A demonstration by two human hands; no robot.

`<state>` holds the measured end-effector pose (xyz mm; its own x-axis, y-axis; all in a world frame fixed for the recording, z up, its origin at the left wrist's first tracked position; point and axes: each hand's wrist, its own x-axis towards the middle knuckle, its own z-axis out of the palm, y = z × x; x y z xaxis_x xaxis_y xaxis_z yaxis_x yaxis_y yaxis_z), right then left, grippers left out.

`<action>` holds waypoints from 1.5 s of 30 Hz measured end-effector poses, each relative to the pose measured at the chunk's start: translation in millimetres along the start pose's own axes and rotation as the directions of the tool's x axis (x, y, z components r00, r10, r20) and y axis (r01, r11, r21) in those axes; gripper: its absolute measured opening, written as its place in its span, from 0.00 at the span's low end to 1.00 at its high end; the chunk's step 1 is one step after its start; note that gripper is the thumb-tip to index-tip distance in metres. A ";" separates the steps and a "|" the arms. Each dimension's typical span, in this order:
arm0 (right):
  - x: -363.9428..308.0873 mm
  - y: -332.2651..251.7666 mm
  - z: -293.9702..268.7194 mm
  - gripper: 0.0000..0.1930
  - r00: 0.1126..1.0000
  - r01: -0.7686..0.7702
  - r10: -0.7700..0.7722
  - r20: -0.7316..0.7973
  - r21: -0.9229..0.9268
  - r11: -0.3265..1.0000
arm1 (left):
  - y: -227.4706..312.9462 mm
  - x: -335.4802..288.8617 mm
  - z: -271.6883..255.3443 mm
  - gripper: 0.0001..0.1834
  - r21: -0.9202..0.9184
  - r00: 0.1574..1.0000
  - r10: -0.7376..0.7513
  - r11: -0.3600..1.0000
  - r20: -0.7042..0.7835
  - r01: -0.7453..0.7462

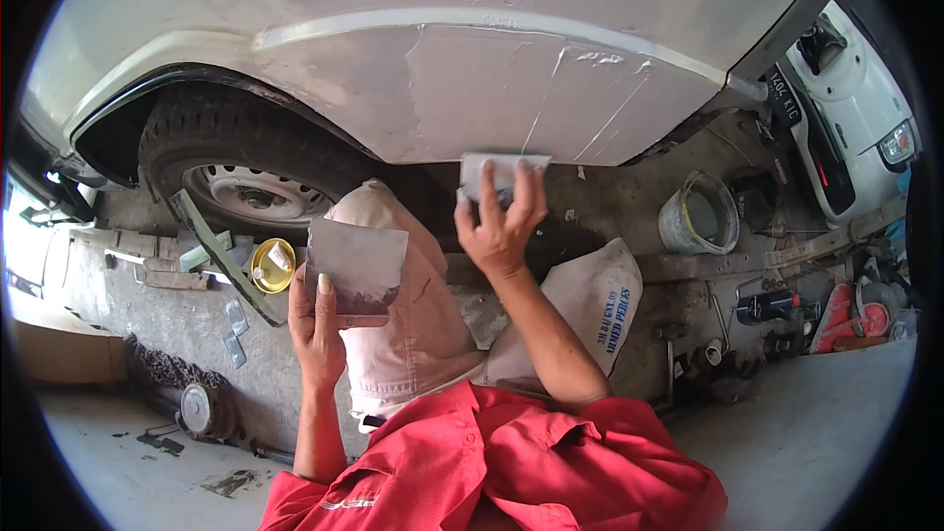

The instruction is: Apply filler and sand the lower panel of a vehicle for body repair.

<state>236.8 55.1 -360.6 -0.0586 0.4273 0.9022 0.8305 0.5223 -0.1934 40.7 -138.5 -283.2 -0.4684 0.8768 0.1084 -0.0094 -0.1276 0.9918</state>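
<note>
My left hand point(319, 334) grips a flat, squarish putty board point(356, 254) over my knee, thumb on top and fingers at its edge. Dark grey smears mark the board's lower part. My right hand point(503, 226) has its fingers spread over a thin, light grey putty spreader point(474, 173), pinched at the bottom edge of the car's side panel point(482, 88). A smooth greyish filler coat covers this panel, with thin raised lines and ragged ridges toward its right. The thumb side of the spreader is partly hidden by my fingers.
To the left are the car's wheel point(258, 189), a yellow round tin point(272, 265) and a leaning long strip point(221, 254). A bucket point(699, 216) stands right of my knees. Tools and red shoe-like items point(838, 320) lie far right, below a white vehicle point(851, 108).
</note>
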 end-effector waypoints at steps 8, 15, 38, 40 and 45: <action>-26.1 47.9 -2.6 0.32 0.985 0.047 -0.034 0.167 -0.079 0.996 | -5.0 -1.2 14.9 0.16 -0.005 1.000 0.028 1.000 0.006 -0.028; -21.4 109.2 -5.7 0.32 0.995 0.094 -0.097 -0.008 -0.169 0.981 | 0.7 -3.8 27.4 0.19 -0.030 0.994 0.017 0.999 0.105 -0.014; 50.3 71.1 -175.5 0.33 0.850 -0.480 -0.141 0.507 0.857 0.186 | 3.7 -2.0 112.7 0.19 -0.250 0.854 -0.269 0.879 0.445 0.407; 51.3 69.6 -179.9 0.34 0.833 -0.515 -0.162 0.529 0.849 0.120 | -3.6 -3.4 121.7 0.19 -0.270 0.852 -0.246 0.876 0.462 0.399; 48.0 77.2 -178.9 0.30 0.847 -0.409 -0.074 0.526 0.734 0.543 | -0.7 -2.3 130.4 0.19 -0.250 0.900 -0.093 0.944 0.426 0.216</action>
<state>397.1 -16.1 -263.3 -0.4022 0.7119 0.5757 0.0682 0.6503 -0.7566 157.0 -80.0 -275.3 -0.0440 0.9985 0.0339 -0.3307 -0.0465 0.9426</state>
